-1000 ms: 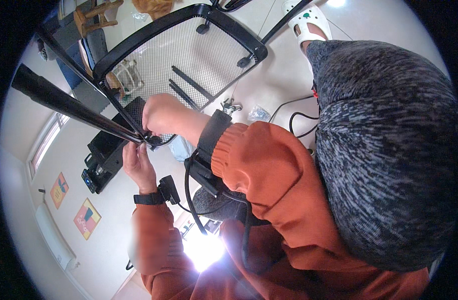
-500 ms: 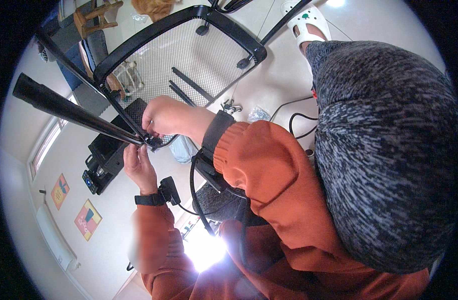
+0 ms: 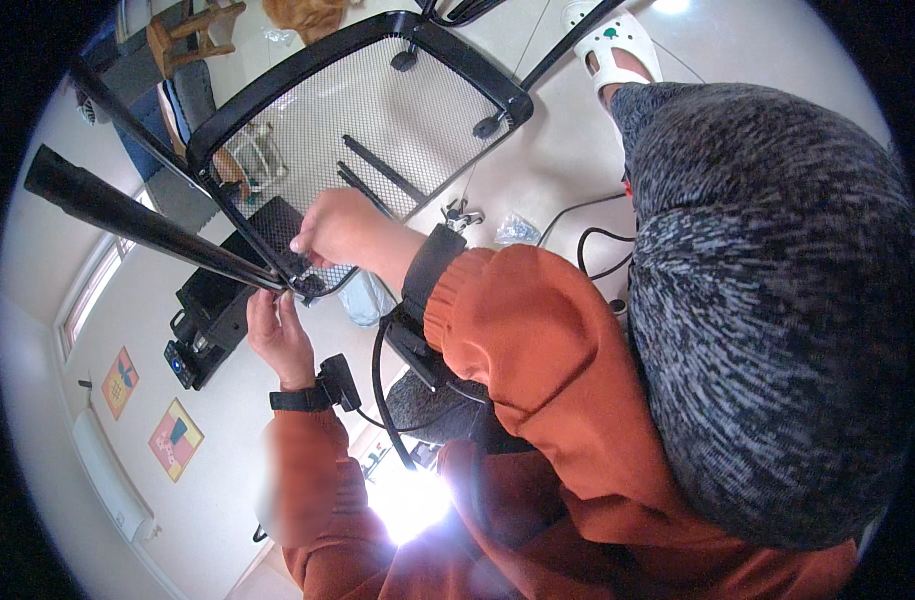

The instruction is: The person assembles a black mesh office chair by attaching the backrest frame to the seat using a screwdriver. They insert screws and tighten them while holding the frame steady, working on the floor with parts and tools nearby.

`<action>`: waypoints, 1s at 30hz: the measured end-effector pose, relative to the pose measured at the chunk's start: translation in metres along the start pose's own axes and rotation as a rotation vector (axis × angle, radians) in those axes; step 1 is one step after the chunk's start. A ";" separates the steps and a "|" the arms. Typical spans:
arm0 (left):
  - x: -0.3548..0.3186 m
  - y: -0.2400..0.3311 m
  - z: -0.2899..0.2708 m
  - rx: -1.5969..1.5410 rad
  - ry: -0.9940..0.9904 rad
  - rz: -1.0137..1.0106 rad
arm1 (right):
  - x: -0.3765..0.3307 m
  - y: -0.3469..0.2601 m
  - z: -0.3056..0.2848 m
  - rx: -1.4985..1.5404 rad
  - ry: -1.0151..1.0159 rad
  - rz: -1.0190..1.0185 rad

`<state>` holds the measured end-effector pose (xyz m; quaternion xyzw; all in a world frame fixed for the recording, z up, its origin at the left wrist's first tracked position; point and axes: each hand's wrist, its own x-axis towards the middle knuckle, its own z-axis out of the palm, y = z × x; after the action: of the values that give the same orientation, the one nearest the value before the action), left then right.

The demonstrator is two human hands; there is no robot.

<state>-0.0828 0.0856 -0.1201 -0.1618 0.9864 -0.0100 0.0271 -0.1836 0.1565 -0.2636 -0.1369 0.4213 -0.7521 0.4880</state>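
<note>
A black-framed mesh tray (image 3: 362, 95) stands tilted before me, with small caster wheels (image 3: 487, 127) at its far side. From its near left corner a thick black tube (image 3: 147, 220) juts out toward the upper left. My left hand (image 3: 279, 335) has its fingertips pinched on the lower end of this tube, just below the corner bracket (image 3: 307, 285). My right hand (image 3: 345, 228) is over the mesh, slightly above that bracket, with curled fingers. Whatever its fingertips hold, if anything, is too small to make out.
Two slim black bars (image 3: 382, 170) show through the mesh. Loose metal parts (image 3: 461, 215) and a clear bag (image 3: 517, 228) lie on the floor at right, by a black cable (image 3: 605, 232). A black box (image 3: 217, 310) stands at left; a wooden stool (image 3: 192, 38) is farther back.
My right hand has drawn back a little, up and to the right, from the corner bracket. My left hand stays at the tube's end.
</note>
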 end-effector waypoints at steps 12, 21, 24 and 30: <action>-0.001 0.000 0.000 -0.014 0.011 -0.019 | -0.001 -0.015 0.011 -0.033 -0.083 0.023; -0.001 0.002 -0.001 -0.033 0.004 -0.034 | -0.008 -0.027 0.004 -0.146 -0.105 -0.038; -0.001 0.001 -0.001 -0.050 0.004 -0.018 | -0.011 -0.033 0.001 -0.118 -0.116 -0.006; -0.001 0.001 -0.003 0.033 0.003 0.012 | -0.013 -0.034 0.001 0.256 -0.218 0.185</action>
<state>-0.0827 0.0870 -0.1169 -0.1553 0.9871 -0.0263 0.0281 -0.1979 0.1723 -0.2338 -0.1154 0.2776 -0.7322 0.6111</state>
